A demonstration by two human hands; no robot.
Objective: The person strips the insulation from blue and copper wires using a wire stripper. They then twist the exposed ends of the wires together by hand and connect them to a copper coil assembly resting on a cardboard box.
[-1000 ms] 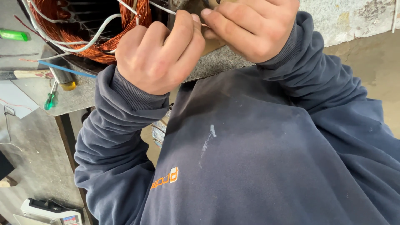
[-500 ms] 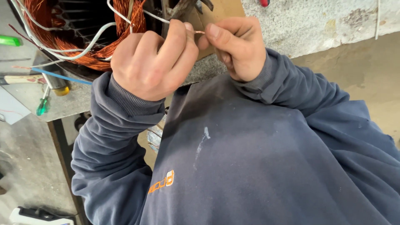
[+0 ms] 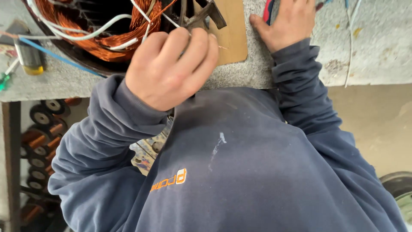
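Observation:
A motor stator with orange copper windings (image 3: 86, 30) and white leads (image 3: 81, 34) lies on the grey bench (image 3: 240, 77). My left hand (image 3: 171, 68) is closed in a fist at the stator's edge and pinches thin wires (image 3: 169, 19) that come out of the winding. My right hand (image 3: 287, 21) is apart from it, further right on the bench. It lies over a tool with a red and blue handle (image 3: 268, 10), thumb spread to the left; its fingertips are cut off by the frame edge. A dark metal tool (image 3: 208, 17) rests on brown cardboard (image 3: 234, 41) between the hands.
A blue wire (image 3: 56, 56), a small cylinder with a yellow base (image 3: 30, 60) and a green-handled screwdriver (image 3: 4, 79) lie at the bench's left. Spools of copper wire (image 3: 43, 124) are stacked under the bench. Bare concrete floor (image 3: 373, 124) shows on the right.
My right hand has let go of the thin wire and moved up and right onto the red and blue handled tool. My left hand keeps its hold on the wires.

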